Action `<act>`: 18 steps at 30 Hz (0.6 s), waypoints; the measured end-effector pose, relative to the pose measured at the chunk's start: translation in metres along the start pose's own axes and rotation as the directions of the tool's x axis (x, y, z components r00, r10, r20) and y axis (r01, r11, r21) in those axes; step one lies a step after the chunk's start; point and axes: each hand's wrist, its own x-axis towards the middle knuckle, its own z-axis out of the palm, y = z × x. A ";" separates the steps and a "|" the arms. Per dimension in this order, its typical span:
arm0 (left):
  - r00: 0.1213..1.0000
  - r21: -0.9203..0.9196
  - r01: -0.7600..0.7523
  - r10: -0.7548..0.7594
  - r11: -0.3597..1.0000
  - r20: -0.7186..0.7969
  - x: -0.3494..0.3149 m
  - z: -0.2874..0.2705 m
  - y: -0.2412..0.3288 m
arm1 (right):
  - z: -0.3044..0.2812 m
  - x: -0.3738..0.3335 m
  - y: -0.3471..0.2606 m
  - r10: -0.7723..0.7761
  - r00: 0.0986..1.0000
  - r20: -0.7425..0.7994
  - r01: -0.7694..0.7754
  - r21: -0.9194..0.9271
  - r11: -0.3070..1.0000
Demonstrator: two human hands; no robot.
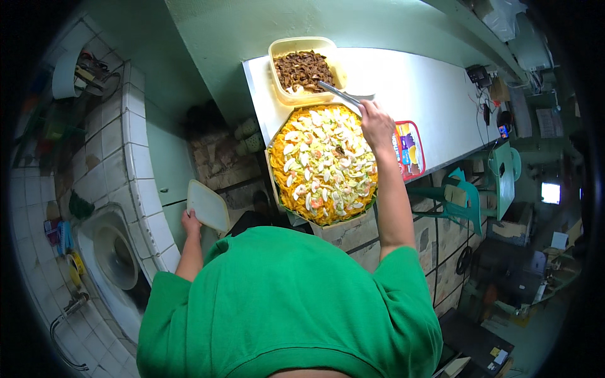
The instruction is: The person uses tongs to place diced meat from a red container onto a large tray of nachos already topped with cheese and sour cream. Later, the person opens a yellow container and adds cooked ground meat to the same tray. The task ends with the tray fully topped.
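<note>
My right hand grips metal tongs whose tips reach over the near right side of a cream plastic tub. Dark brown chopped pieces fill much of that tub, with some paler bits near its front. Just below it, a wide eight-sided tray holds yellow noodles topped with white slices, shredded pale green vegetable and small orange pieces. A dark brown bit lies on the topping. Down at the left, off the table, my left hand is closed on the edge of a pale plastic lid.
The white table runs along a green wall. A red-rimmed printed lid lies right of the tray by my forearm. A tiled counter with a sink stands left. Green plastic chairs and cables are at the right.
</note>
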 end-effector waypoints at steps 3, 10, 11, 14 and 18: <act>1.000 0.103 -0.025 0.025 0.994 0.001 -0.006 -0.006 0.001 | 0.034 0.048 -0.003 -0.217 0.968 0.127 0.242 -0.234 0.942; 0.999 -0.100 -0.042 0.045 0.994 0.027 -0.019 -0.014 0.030 | 0.053 0.075 0.001 -0.168 0.954 0.247 0.225 -0.224 0.948; 0.999 -0.178 -0.039 0.043 0.983 0.019 -0.020 -0.014 0.042 | 0.047 0.074 0.003 -0.109 0.962 0.251 0.160 -0.193 0.968; 0.999 -0.519 -0.030 0.036 0.854 0.002 -0.028 -0.011 0.086 | 0.024 0.063 0.009 0.075 0.959 0.272 -0.048 -0.103 0.994; 0.993 -0.756 -0.017 0.097 0.654 0.061 -0.027 -0.010 0.140 | -0.011 0.035 0.014 0.200 0.942 0.270 -0.231 0.089 0.969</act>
